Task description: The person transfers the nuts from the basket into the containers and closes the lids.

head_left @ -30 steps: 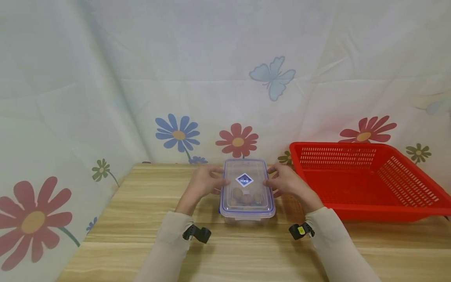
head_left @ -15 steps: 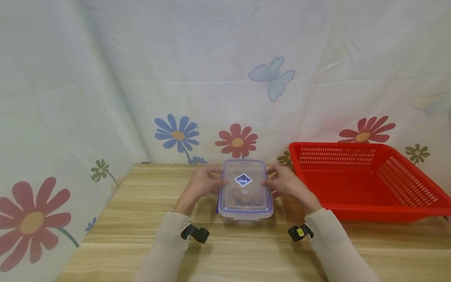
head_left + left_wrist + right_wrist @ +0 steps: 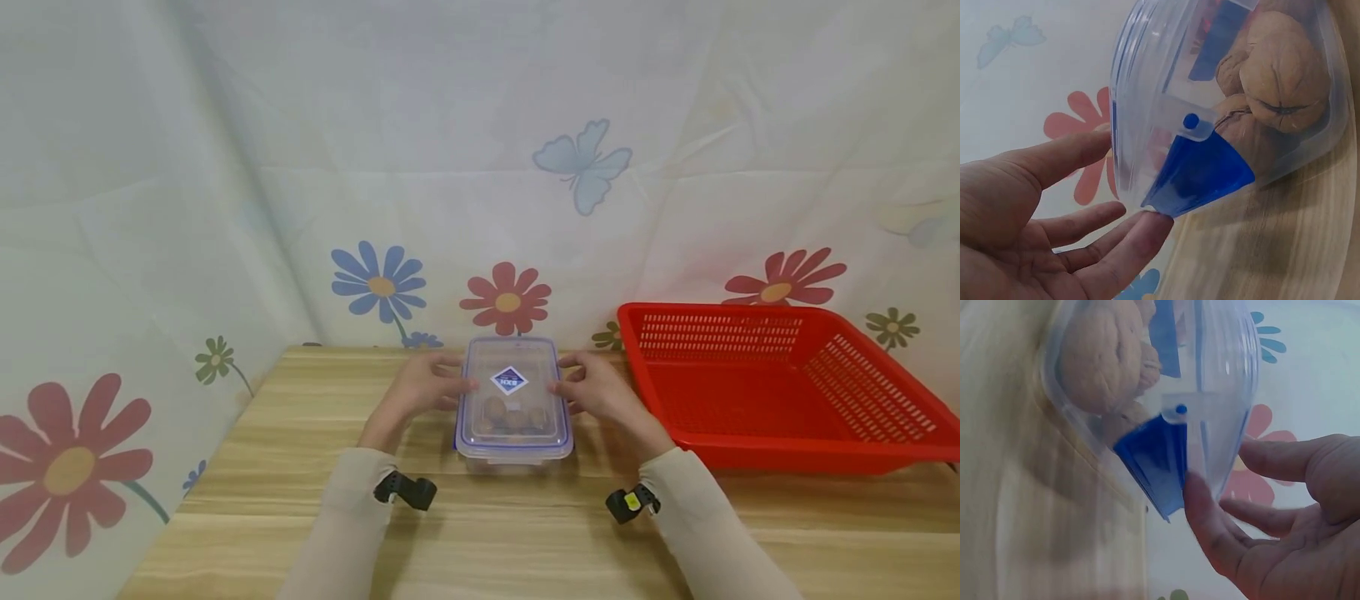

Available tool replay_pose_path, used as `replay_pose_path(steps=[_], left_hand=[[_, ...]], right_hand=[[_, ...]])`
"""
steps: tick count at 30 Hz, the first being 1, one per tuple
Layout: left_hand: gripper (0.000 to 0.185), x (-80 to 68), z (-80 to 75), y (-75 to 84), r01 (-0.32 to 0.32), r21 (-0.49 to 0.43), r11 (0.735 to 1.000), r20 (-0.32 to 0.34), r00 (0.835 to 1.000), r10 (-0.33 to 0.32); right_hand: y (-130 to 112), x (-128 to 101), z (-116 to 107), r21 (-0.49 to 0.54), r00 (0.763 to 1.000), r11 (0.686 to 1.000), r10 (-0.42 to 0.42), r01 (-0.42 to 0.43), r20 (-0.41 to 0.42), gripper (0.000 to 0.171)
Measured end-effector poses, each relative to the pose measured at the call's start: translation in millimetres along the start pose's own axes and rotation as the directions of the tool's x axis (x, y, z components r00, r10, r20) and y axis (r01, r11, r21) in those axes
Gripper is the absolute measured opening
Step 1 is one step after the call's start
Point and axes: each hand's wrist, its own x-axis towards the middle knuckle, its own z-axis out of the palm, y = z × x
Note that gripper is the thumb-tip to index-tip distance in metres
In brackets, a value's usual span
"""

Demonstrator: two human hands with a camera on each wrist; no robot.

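Head view: a clear lidded box of walnuts sits mid-worktop, left hand and right hand flanking it, fingers relaxed; a red basket stands alongside. The blue diamond label's lettering is illegible.

Left wrist: a thumb touches the blue clip.

Right wrist: likewise a thumb at the clip. Probably light, rigid, slick; best held by its sides.

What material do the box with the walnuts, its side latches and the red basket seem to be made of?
Storage box: clear, glossy plastic; the walnuts show through its wall. Blue latches: translucent blue plastic, smooth, probably stiffer. Red basket: opaque moulded plastic, judging by its even perforated walls. The table looks like wood or a wood-grain laminate.
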Motion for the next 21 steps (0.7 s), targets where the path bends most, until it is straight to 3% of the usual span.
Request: replay_pose_path(steps=[7,14,21], left_hand=[[0.065,2.7,-4.4,-7.1,0.050,0.048,0.998,0.001,0.999,-0.050],[0.064,2.7,-6.7,-10.3,0.114,0.091,0.989,0.018,0.993,-0.116],[0.051,4.2,-7.0,-14.3,0.090,0.078,0.993,0.059,0.994,-0.095]], right_hand=[[5.0,-1.1,5.4,-0.059,1.000,0.998,0.025,-0.026,-0.017,0.061],[13.2,-3.7,7.1,0.015,0.998,0.999,0.052,-0.052,0.025,0.061],[13.2,-2.8,7.8,0.044,0.999,0.998,0.033,-0.034,0.029,0.051]])
